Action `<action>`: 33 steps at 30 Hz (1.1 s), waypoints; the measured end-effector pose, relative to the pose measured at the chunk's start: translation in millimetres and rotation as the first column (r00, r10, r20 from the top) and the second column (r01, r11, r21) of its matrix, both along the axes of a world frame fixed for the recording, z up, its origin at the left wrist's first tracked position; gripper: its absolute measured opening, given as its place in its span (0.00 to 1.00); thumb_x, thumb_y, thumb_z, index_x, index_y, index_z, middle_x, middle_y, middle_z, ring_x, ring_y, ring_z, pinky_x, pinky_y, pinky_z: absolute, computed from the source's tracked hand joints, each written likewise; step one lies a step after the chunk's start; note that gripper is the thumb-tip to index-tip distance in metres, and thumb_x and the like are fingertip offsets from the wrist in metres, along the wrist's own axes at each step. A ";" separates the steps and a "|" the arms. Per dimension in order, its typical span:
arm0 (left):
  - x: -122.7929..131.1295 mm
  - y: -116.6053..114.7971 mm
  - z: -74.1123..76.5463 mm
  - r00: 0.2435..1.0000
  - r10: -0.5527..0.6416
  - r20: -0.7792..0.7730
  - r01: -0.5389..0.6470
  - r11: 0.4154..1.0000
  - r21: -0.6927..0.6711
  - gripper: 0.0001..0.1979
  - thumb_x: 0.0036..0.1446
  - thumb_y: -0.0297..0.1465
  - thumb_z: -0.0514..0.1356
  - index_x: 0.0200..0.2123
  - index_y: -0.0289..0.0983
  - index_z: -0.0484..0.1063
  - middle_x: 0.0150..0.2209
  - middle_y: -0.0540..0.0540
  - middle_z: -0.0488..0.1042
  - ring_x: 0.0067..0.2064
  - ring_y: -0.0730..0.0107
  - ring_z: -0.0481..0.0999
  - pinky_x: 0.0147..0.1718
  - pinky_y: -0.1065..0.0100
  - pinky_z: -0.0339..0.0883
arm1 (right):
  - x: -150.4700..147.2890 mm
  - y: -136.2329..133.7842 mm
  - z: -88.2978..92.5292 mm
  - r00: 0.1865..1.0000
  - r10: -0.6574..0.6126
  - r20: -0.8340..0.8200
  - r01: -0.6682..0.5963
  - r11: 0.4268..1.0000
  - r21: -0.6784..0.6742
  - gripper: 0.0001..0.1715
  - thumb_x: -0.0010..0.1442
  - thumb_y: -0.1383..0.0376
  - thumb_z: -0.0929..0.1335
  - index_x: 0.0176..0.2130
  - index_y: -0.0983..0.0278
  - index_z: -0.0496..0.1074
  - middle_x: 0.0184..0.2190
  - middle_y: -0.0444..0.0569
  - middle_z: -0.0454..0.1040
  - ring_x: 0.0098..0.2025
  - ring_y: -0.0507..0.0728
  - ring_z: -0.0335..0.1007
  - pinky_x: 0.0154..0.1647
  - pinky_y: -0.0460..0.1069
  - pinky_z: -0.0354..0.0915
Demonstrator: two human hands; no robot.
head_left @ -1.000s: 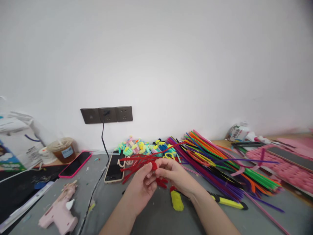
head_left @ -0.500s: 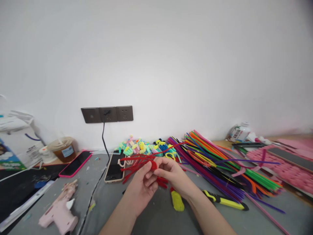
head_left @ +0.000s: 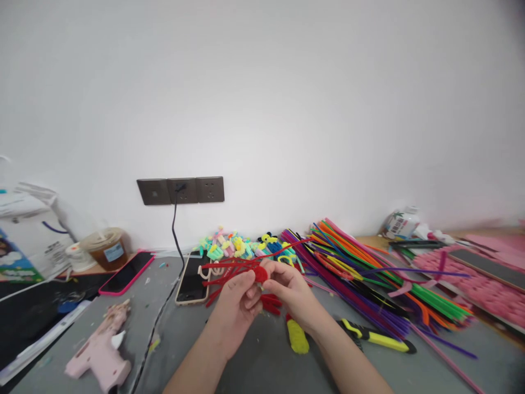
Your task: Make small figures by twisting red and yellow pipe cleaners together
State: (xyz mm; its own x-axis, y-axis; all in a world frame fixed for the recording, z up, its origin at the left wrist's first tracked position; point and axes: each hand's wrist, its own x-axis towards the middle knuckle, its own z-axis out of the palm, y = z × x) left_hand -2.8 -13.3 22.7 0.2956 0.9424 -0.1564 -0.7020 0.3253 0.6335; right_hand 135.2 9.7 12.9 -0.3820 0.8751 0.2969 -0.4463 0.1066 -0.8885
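Between my two hands is a small red coil of pipe cleaner (head_left: 260, 274), held just above the table. My left hand (head_left: 237, 298) pinches its left side with thumb and fingers. From the right, the fingertips of my right hand (head_left: 284, 282) close on its other edge. Loose red pipe cleaners (head_left: 223, 280) lie behind and below the hands, partly hidden by them. A yellow fuzzy piece with a red end (head_left: 297, 335) rests beside my right wrist.
A big bundle of coloured pipe cleaners (head_left: 369, 268) spreads to the right, with yellow-black pliers (head_left: 379, 337) in front. Small pastel figures (head_left: 235, 245) sit by the wall. Two phones (head_left: 192, 280), a drink cup (head_left: 105, 250) and a pink glue gun (head_left: 102, 350) are on the left.
The red coil now shows more of its round face between my fingertips. Both hands have shifted only slightly; the things on the table stay where they were.
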 end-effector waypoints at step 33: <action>-4.5 0.1 2.9 0.988 -0.105 -0.114 0.109 0.994 0.032 0.23 0.42 0.38 0.73 0.18 0.35 0.61 0.14 0.59 0.54 0.18 0.84 0.48 0.21 0.75 0.47 | 10.9 0.7 7.4 0.993 -0.043 0.110 0.042 0.999 0.018 0.13 0.46 0.63 0.78 0.33 0.64 0.78 0.29 0.45 0.76 0.30 0.51 0.71 0.33 0.45 0.67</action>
State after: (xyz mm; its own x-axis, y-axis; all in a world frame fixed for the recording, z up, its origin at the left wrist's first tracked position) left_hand -7.4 -13.2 25.6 0.3779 0.9121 -0.1591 -0.5885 0.3693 0.7192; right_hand 146.2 10.4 20.3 -0.3757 0.8869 0.2687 -0.3405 0.1376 -0.9301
